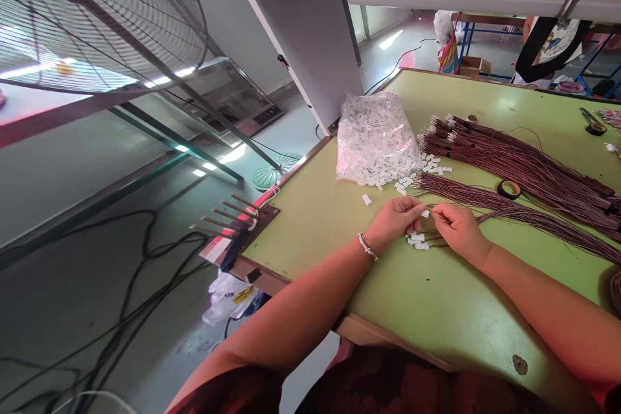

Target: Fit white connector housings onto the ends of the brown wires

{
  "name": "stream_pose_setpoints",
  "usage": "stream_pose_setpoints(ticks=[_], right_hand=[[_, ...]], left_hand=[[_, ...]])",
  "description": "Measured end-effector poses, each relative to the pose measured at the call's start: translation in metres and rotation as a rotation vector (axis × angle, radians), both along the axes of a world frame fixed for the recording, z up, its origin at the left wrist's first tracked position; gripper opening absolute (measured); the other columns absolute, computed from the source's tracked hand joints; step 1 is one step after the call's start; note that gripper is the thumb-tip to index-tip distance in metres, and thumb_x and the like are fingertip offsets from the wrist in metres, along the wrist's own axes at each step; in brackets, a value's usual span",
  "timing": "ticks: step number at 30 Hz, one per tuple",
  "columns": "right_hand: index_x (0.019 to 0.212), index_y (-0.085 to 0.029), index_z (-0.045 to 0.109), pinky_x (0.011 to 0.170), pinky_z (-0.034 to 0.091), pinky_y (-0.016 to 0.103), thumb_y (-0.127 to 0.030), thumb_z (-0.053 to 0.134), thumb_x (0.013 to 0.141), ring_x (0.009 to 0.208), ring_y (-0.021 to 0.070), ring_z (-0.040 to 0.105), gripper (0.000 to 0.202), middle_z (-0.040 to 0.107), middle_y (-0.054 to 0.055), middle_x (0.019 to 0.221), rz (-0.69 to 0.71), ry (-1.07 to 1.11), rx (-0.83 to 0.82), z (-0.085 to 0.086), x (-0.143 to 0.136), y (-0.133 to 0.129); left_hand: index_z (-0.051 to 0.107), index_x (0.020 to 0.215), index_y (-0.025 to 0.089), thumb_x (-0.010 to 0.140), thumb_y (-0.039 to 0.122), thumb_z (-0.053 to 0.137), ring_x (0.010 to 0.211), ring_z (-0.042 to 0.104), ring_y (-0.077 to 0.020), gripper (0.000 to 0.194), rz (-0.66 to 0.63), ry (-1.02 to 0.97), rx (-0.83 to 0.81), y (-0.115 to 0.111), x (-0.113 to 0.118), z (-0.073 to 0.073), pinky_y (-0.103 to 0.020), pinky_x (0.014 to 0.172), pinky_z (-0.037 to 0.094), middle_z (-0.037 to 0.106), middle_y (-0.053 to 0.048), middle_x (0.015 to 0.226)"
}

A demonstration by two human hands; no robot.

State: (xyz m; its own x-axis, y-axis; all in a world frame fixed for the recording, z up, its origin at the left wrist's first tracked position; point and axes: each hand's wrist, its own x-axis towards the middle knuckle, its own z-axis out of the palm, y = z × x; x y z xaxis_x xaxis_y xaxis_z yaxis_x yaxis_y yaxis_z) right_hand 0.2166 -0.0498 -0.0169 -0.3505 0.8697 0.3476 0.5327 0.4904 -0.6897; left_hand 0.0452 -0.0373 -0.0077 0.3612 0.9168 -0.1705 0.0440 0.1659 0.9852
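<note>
My left hand [400, 217] is closed in a pinch at a small white connector housing [425, 213], which shows between the two hands. Close beside it, my right hand [456, 226] pinches a thin brown wire [485, 215] that trails off to the right. Just under the hands, several white connectors with wires [420, 240] lie on the green tabletop. A bundle of brown wires [490, 197] stretches rightward behind my right hand. One loose white connector [367, 199] rests left of my fingers.
A clear plastic bag of white connectors [376, 136] lies behind the hands, some spilled at its edge. Thicker brown wire bundles [524, 162] and a black tape roll [509, 189] are to the right. A metal peg rack [237, 217] juts from the left table edge. A large fan [107, 19] stands left.
</note>
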Motion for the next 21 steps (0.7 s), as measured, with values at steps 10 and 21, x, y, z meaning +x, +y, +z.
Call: stream_pose_setpoints(ticks=[10, 21], right_hand=[[0.069, -0.018, 0.057, 0.052, 0.031, 0.021, -0.017, 0.047, 0.075, 0.052, 0.0096, 0.038, 0.012, 0.045, -0.004, 0.055, -0.062, 0.094, -0.158, -0.001, 0.001, 0.002], [0.080, -0.017, 0.063, 0.053, 0.034, 0.021, -0.017, 0.046, 0.077, 0.052, 0.0101, 0.042, 0.017, 0.053, -0.002, 0.057, -0.004, 0.050, -0.118, -0.001, 0.005, 0.001]], left_hand=[[0.069, 0.078, 0.013, 0.066, 0.029, 0.069, 0.046, 0.047, -0.0064, 0.020, 0.110, 0.097, 0.171, 0.000, -0.002, -0.010, -0.018, 0.046, 0.038, 0.057, 0.002, 0.054], [0.069, 0.075, 0.010, 0.064, 0.039, 0.073, 0.050, 0.057, -0.0098, 0.031, 0.018, -0.017, -0.010, 0.003, -0.013, -0.004, -0.022, 0.053, 0.048, 0.066, -0.005, 0.060]])
